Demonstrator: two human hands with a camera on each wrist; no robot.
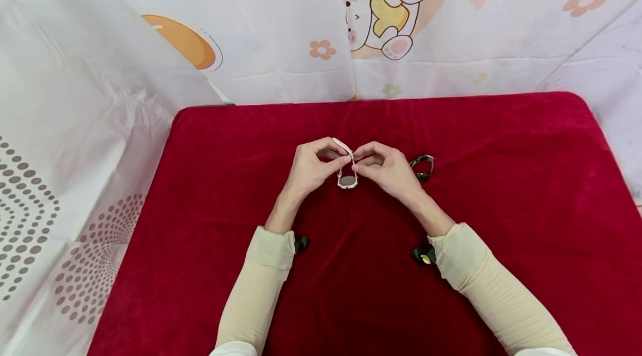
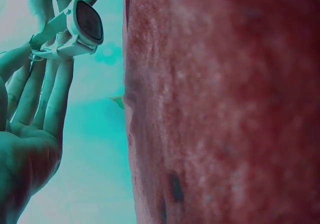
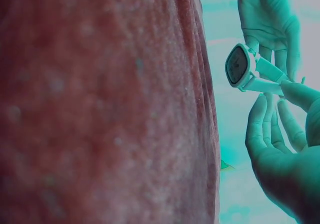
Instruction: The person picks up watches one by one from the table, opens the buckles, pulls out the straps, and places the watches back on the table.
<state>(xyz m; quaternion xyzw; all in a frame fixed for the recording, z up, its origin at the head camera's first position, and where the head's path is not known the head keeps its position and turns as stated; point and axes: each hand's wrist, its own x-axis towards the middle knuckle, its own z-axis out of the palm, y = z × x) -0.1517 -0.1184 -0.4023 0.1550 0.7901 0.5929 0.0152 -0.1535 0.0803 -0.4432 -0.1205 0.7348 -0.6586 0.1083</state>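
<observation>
A light-coloured wristwatch (image 1: 347, 181) hangs between my two hands above the red cloth, its dial at the bottom. Both halves of its strap run up to my fingers, and one pale strap end (image 1: 343, 146) sticks out past the fingertips. With thumb and fingers my left hand (image 1: 308, 169) pinches the strap from the left. From the other side my right hand (image 1: 388, 169) pinches it too. In the left wrist view the watch's dark dial (image 2: 89, 20) faces outward and the strap forms a loop. Exactly how the strap ends meet is hidden behind the fingers.
A second, dark watch (image 1: 423, 168) lies on the red-covered table (image 1: 501, 189), just beyond my right hand. Behind the table's far edge hangs a white printed curtain (image 1: 281, 16), which also runs along the left side.
</observation>
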